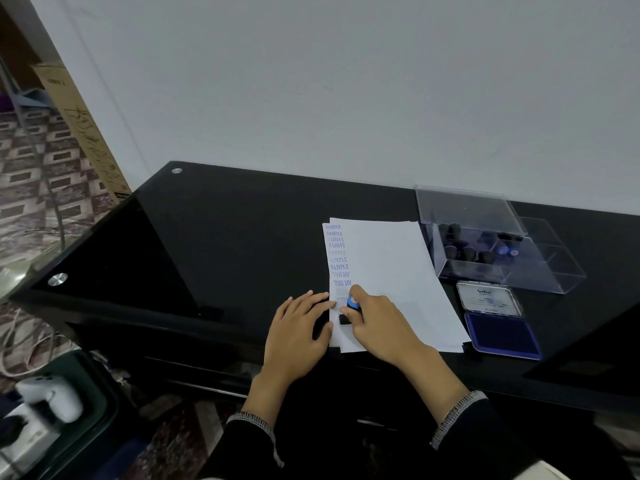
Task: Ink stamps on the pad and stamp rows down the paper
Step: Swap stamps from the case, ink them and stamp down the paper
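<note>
White paper (391, 271) lies on the black glass table (225, 237), with a column of blue SAMPLE and AIR MAIL prints down its left edge. My right hand (377, 322) grips a black stamp with a blue top (352, 304) and holds it down on the paper just below the last print. My left hand (299, 329) lies flat with straight fingers on the paper's left edge. The open blue ink pad (500, 332) sits to the right of the paper.
A clear plastic box (498, 256) with its lid up holds several more black stamps behind the ink pad. The wall runs along the table's far edge. At the left are patterned floor, a leaning cardboard box (83, 133) and cables.
</note>
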`<state>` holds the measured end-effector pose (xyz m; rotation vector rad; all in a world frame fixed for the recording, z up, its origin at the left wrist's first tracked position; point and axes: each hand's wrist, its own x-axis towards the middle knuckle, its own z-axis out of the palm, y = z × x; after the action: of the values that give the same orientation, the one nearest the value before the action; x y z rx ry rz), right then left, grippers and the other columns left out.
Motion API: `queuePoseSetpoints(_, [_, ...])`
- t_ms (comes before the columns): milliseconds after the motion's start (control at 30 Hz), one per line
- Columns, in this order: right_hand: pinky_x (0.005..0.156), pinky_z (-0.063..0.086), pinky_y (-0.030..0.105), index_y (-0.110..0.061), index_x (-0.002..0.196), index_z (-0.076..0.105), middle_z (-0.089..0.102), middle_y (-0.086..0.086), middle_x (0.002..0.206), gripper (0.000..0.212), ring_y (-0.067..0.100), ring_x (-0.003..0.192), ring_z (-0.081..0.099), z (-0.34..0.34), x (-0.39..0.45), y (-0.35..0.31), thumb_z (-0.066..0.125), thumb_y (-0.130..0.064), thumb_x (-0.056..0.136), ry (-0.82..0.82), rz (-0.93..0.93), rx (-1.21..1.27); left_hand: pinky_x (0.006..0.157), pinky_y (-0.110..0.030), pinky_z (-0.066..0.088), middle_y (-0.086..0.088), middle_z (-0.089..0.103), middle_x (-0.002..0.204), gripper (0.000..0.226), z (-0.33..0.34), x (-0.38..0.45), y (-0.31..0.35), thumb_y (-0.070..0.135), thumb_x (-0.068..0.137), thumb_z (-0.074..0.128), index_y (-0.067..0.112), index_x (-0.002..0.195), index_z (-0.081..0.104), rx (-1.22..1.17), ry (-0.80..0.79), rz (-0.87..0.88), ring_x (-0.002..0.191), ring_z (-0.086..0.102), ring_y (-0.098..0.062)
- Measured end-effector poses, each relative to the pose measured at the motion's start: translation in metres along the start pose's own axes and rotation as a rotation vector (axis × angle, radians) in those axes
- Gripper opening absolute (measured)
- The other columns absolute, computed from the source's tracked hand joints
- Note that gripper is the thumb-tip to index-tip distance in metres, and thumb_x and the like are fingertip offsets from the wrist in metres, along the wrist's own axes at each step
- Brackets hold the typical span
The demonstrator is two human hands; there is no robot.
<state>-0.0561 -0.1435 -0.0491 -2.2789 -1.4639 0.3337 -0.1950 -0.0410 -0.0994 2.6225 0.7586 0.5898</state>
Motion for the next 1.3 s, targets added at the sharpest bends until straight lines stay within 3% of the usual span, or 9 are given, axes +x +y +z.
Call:
queuePoseSetpoints(100, [0.056, 0.042, 0.014, -0.03, 0.099, 0.033, 0.061, -0.004, 0.12, 0.017, 0.013, 0.064, 0.053, 0.007, -0.005, 0.003, 0.047, -0.04, 0.096, -0.001, 0.015, -0.021, 0.117, -0.023, 0.007, 0.021, 0.043, 0.142, 0.039, 0.0, 0.0, 0.001, 0.039, 0.094, 0.044, 0.036, 0.132, 0.051, -0.01, 0.006, -0.01, 0.137, 0.026, 0.002])
queuePoseSetpoints(233, [0.049, 0.032, 0.018, -0.03, 0.095, 0.032, 0.063, -0.003, 0.109, 0.015, 0.01, 0.06, 0.047, -0.001, 0.002, 0.004, 0.042, -0.041, 0.097, 0.004, -0.001, -0.053, 0.116, -0.024, 0.007, 0.021, 0.043, 0.142, 0.038, 0.0, 0.0, 0.001, 0.038, 0.094, 0.045, 0.036, 0.132, 0.051, -0.006, 0.006, -0.005, 0.137, 0.028, 0.001])
queuePoseSetpoints(633, [0.051, 0.034, 0.018, -0.03, 0.096, 0.03, 0.063, -0.005, 0.099, 0.016, 0.013, 0.06, 0.049, 0.009, -0.003, 0.006, 0.041, -0.041, 0.098, 0.048, -0.004, -0.009, 0.116, -0.023, 0.009, 0.021, 0.045, 0.14, 0.038, 0.0, 0.0, 0.002, 0.037, 0.093, 0.047, 0.036, 0.13, 0.053, 0.004, 0.025, -0.002, 0.136, 0.03, 0.0])
queuePoseSetpoints(733, [0.057, 0.036, 0.023, -0.02, 0.084, 0.04, 0.063, 0.003, 0.079, 0.02, 0.01, 0.058, 0.048, 0.003, 0.005, 0.012, 0.047, -0.033, 0.096, 0.063, 0.113, 0.336, 0.116, -0.024, 0.01, 0.022, 0.045, 0.139, 0.037, -0.001, 0.0, 0.003, 0.038, 0.093, 0.046, 0.037, 0.13, 0.052, 0.013, 0.021, 0.001, 0.136, 0.03, 0.0])
queuePoseSetpoints(800, [0.057, 0.037, 0.023, -0.011, 0.076, 0.045, 0.061, 0.008, 0.061, 0.023, 0.011, 0.053, 0.047, -0.002, 0.007, 0.023, 0.05, -0.024, 0.095, 0.175, 0.238, 0.654, 0.116, -0.025, 0.01, 0.023, 0.045, 0.139, 0.037, -0.002, 0.0, 0.003, 0.038, 0.093, 0.046, 0.038, 0.129, 0.053, 0.008, 0.02, -0.002, 0.136, 0.03, 0.001])
queuePoseSetpoints(967, [0.043, 0.034, 0.021, -0.007, 0.074, 0.05, 0.053, 0.003, 0.047, 0.027, 0.014, 0.043, 0.042, -0.006, 0.004, 0.052, 0.044, -0.016, 0.099, 0.376, 0.451, 1.4, 0.117, -0.024, 0.006, 0.023, 0.043, 0.14, 0.038, -0.002, 0.0, 0.004, 0.042, 0.094, 0.042, 0.038, 0.131, 0.051, 0.02, 0.006, -0.002, 0.137, 0.027, 0.001])
queuePoseSetpoints(1067, [0.04, 0.033, 0.019, -0.007, 0.074, 0.051, 0.051, 0.003, 0.047, 0.027, 0.011, 0.042, 0.042, -0.002, 0.005, 0.054, 0.047, -0.016, 0.099, 0.403, 0.441, 1.478, 0.118, -0.026, 0.006, 0.023, 0.038, 0.144, 0.049, -0.003, 0.0, 0.003, 0.058, 0.091, 0.031, 0.04, 0.135, 0.046, 0.056, -0.025, 0.007, 0.139, 0.022, 0.001])
queuePoseSetpoints(1200, [0.041, 0.033, 0.019, -0.006, 0.076, 0.052, 0.05, 0.004, 0.048, 0.026, 0.012, 0.043, 0.041, 0.002, 0.007, 0.053, 0.048, -0.018, 0.098, 0.43, 0.403, 1.422, 0.119, -0.034, 0.001, 0.023, 0.016, 0.155, 0.081, -0.002, 0.001, 0.003, 0.086, 0.079, 0.02, 0.04, 0.146, 0.027, 0.15, -0.134, 0.039, 0.145, 0.004, -0.002])
queuePoseSetpoints(1300, [0.043, 0.032, 0.02, -0.004, 0.078, 0.054, 0.051, 0.004, 0.049, 0.027, 0.013, 0.045, 0.041, 0.0, 0.007, 0.05, 0.048, -0.02, 0.098, 0.42, 0.381, 1.365, 0.119, -0.035, -0.005, 0.023, 0.007, 0.156, 0.097, -0.001, 0.002, 0.002, 0.094, 0.071, 0.019, 0.037, 0.15, 0.018, 0.172, -0.173, 0.046, 0.145, -0.007, -0.002])
